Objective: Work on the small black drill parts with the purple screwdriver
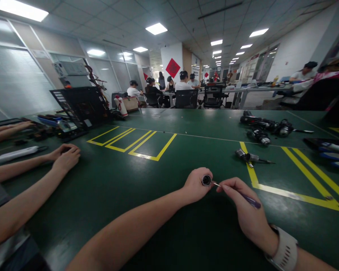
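My left hand point(197, 185) is wrapped round a small dark cylindrical part point(206, 180), whose round open end with a metal rim faces me. In my right hand point(241, 201) is a thin screwdriver with a purple handle point(252, 201), pinched near its shaft. The screwdriver's metal tip points left and lies at the rim of the cylindrical part; whether it touches cannot be made out. Both hands are held low over the green table point(158, 180). Beyond my right hand, a small metal part with a thin shaft point(252, 158) lies on the table.
Black power tools point(264, 126) lie at the back right, and blue-handled tools point(335, 156) at the right edge. Yellow tape point(296, 195) marks the table. At left are a person's hands point(66, 158), a white tool point(15, 154) and a black computer case point(83, 107).
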A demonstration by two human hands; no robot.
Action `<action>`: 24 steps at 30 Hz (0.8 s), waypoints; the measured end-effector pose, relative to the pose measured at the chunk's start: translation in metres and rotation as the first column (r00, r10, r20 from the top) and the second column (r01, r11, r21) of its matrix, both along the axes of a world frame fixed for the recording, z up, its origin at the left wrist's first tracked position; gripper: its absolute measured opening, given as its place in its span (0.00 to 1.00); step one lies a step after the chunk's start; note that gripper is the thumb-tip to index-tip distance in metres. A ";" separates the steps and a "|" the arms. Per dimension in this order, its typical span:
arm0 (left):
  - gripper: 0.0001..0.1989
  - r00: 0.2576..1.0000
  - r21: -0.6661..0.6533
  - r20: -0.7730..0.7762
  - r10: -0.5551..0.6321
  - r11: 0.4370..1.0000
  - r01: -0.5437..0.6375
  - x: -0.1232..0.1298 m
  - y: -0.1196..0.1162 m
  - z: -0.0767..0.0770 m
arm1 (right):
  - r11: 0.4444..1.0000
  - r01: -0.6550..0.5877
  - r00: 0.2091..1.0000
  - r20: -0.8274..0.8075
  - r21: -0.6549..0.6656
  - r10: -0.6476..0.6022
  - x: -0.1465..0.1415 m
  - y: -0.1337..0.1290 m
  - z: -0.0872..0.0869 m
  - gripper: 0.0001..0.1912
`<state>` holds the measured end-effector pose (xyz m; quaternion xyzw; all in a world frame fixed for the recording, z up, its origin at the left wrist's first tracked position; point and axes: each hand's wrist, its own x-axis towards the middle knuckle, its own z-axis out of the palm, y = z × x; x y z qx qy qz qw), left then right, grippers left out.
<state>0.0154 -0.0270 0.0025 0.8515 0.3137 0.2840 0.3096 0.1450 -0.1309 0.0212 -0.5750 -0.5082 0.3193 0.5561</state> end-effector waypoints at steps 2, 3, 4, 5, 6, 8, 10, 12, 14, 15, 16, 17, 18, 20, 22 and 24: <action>0.06 1.000 0.008 -0.014 -0.003 1.000 0.004 0.000 0.000 0.000 | 1.000 0.011 1.000 -0.023 0.001 -0.011 0.000 0.001 -0.001 0.09; 0.05 1.000 0.014 -0.019 -0.005 1.000 0.005 -0.001 0.000 0.001 | 1.000 0.012 1.000 -0.028 0.005 -0.012 0.000 0.001 -0.001 0.09; 0.05 1.000 0.021 -0.023 -0.008 1.000 0.008 -0.001 0.000 0.001 | 1.000 0.010 1.000 -0.025 0.011 -0.010 0.000 0.001 -0.001 0.09; 0.05 1.000 0.028 -0.026 -0.010 1.000 0.011 -0.001 0.000 0.001 | 1.000 0.010 1.000 -0.015 0.020 -0.010 0.000 0.001 -0.001 0.09; 0.05 0.999 0.034 -0.031 -0.010 0.999 0.011 0.000 0.000 0.001 | 1.000 0.010 1.000 0.002 0.027 -0.010 0.000 0.000 -0.001 0.09; 0.05 0.999 0.049 -0.044 -0.009 0.999 0.011 0.000 0.000 0.001 | 0.999 0.008 0.999 0.046 0.041 -0.010 0.000 0.000 -0.001 0.09; 0.05 0.998 0.067 -0.057 -0.017 0.998 0.021 0.001 0.000 0.001 | 0.998 0.000 0.995 0.100 0.059 -0.006 -0.001 0.000 0.000 0.09; 0.04 0.997 0.084 -0.071 -0.034 0.996 0.040 0.002 0.000 0.000 | 0.995 -0.025 0.984 0.176 0.100 0.007 -0.002 0.000 0.001 0.08; 0.04 0.995 0.103 -0.086 -0.053 0.993 0.062 0.002 0.000 0.000 | 0.989 -0.056 0.968 0.251 0.139 0.020 -0.001 0.000 0.002 0.08; 0.04 0.994 0.113 -0.093 -0.062 0.991 0.072 0.002 0.000 0.000 | 0.988 -0.065 0.962 0.273 0.139 0.025 0.000 0.000 0.003 0.08; 0.04 0.993 0.122 -0.099 -0.068 0.989 0.080 0.002 0.000 -0.001 | 0.990 -0.065 0.961 0.275 0.122 0.030 0.001 0.000 0.003 0.08; 0.04 0.992 0.128 -0.103 -0.072 0.988 0.085 0.002 0.000 -0.001 | 0.994 -0.060 0.966 0.255 0.088 0.036 0.002 0.001 0.004 0.09; 0.05 0.992 0.131 -0.100 -0.073 0.988 0.086 0.001 0.000 -0.001 | 0.998 -0.050 0.977 0.211 0.046 0.039 0.004 0.002 0.003 0.10; 0.06 0.994 0.124 -0.081 -0.068 0.989 0.078 0.000 0.000 -0.001 | 0.999 -0.041 0.997 0.069 -0.033 0.043 0.005 0.005 0.002 0.10; 0.06 0.997 0.104 -0.052 -0.063 0.992 0.068 0.000 0.000 0.000 | 0.996 -0.039 0.991 -0.128 -0.075 0.029 0.006 0.009 -0.001 0.09; 0.06 0.998 0.070 -0.034 -0.048 0.996 0.051 0.000 0.000 0.000 | 0.994 -0.056 0.939 -0.345 -0.095 0.020 0.004 0.011 -0.003 0.07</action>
